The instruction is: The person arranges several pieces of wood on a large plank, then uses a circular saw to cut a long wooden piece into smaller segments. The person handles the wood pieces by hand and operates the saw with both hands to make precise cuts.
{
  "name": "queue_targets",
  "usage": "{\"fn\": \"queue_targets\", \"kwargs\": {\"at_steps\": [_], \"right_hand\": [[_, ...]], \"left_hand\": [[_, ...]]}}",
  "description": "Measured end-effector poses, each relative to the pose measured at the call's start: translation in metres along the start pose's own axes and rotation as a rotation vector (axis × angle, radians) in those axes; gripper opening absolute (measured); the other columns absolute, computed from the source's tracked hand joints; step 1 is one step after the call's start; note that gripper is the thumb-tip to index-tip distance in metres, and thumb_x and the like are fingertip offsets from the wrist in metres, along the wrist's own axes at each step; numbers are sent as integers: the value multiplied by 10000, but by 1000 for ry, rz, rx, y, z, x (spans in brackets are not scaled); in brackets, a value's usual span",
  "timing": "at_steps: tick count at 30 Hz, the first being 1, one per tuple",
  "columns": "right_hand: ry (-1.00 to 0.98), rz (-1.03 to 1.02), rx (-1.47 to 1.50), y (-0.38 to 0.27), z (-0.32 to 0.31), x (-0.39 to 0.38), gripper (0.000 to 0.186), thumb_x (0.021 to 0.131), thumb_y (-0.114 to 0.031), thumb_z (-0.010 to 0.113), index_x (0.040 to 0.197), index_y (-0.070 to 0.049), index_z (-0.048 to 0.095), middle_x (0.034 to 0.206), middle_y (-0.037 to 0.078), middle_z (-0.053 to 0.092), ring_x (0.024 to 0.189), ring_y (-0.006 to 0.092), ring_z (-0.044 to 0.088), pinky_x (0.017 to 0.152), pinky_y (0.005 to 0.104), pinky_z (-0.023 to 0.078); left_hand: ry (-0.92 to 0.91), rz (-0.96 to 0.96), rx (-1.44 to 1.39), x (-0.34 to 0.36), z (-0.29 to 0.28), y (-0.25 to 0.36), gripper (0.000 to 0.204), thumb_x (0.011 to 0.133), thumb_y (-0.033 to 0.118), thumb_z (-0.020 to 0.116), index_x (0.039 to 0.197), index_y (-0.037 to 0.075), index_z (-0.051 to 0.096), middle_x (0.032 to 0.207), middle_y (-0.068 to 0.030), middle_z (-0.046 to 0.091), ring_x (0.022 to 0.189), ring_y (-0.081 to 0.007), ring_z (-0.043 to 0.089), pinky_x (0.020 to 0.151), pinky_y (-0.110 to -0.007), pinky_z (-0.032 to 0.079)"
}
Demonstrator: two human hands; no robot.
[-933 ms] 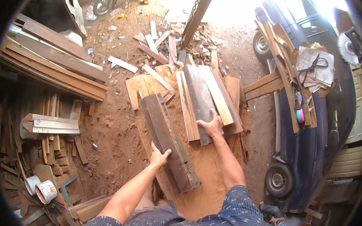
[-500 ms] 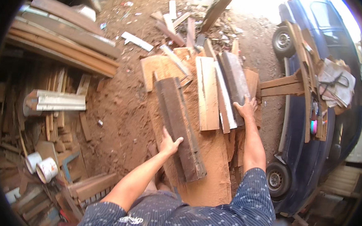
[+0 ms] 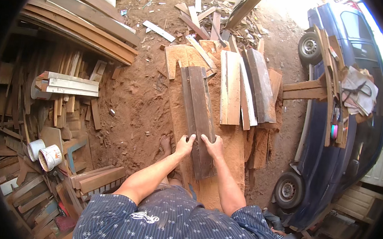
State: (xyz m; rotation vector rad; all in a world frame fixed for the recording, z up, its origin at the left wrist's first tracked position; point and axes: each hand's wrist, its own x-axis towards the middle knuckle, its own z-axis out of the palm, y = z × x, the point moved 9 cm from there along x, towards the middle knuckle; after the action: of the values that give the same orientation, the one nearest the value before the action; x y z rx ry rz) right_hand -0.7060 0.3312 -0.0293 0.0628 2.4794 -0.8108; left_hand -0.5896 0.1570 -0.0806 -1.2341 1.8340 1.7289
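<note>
Since before, right hand (image 3: 214,147) has joined left hand (image 3: 184,145), each grip closed on the dark plank (image 3: 198,115).

Reddish dirt ground (image 3: 140,103) lies sunlit; stacked timber (image 3: 81,18) sits left of it, a blue car (image 3: 329,163) right.
</note>
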Motion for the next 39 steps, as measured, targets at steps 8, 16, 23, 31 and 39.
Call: {"fn": "queue_targets", "kwargs": {"at_steps": [8, 16, 23, 31, 39], "right_hand": [[-472, 2, 979, -65, -1, -48, 736, 871, -602, 707, 1314, -28, 580, 1164, 125, 672, 1082, 260, 640, 895, 389, 540], [-801, -27, 1405, -129, -52, -121, 939, 806, -770, 566, 1345, -3, 509, 1053, 181, 668, 864, 296, 711, 736, 410, 608], [-1010, -235, 1480, -108, -84, -202, 1051, 798, -668, 697, 1510, 31, 366, 1360, 274, 561, 1169, 402, 632, 987, 512, 543], [-654, -157, 794, -17, -90, -198, 602, 977, -396, 665, 1362, 47, 533, 1236, 143, 648, 1113, 219, 630, 931, 358, 526], [-665, -126, 782, -44, -91, -220, 574, 1020, -411, 580, 1309, 84, 581, 1209, 170, 682, 1068, 246, 679, 926, 378, 549]], "left_hand": [[-49, 468, -36, -98, -31, 136, 391, 1036, 315, 566, 1223, -19, 644, 1061, -131, 716, 967, -203, 683, 885, -327, 527], [-132, 264, -478, -98, -72, 114, 405, 1067, 325, 515, 1314, 14, 594, 1178, -87, 660, 976, -171, 633, 848, -354, 560], [-589, 201, -910, -139, -27, 176, 660, 1011, 561, 533, 1438, 58, 499, 1370, -112, 602, 1237, -284, 577, 1054, -449, 477], [-243, 352, -922, -202, -55, 139, 604, 999, 465, 625, 1380, 9, 513, 1300, -121, 638, 1169, -256, 625, 988, -417, 533], [-282, 321, -927, -183, -53, 107, 519, 1076, 379, 477, 1381, -40, 512, 1300, -154, 655, 1151, -275, 652, 1006, -420, 522]]}}
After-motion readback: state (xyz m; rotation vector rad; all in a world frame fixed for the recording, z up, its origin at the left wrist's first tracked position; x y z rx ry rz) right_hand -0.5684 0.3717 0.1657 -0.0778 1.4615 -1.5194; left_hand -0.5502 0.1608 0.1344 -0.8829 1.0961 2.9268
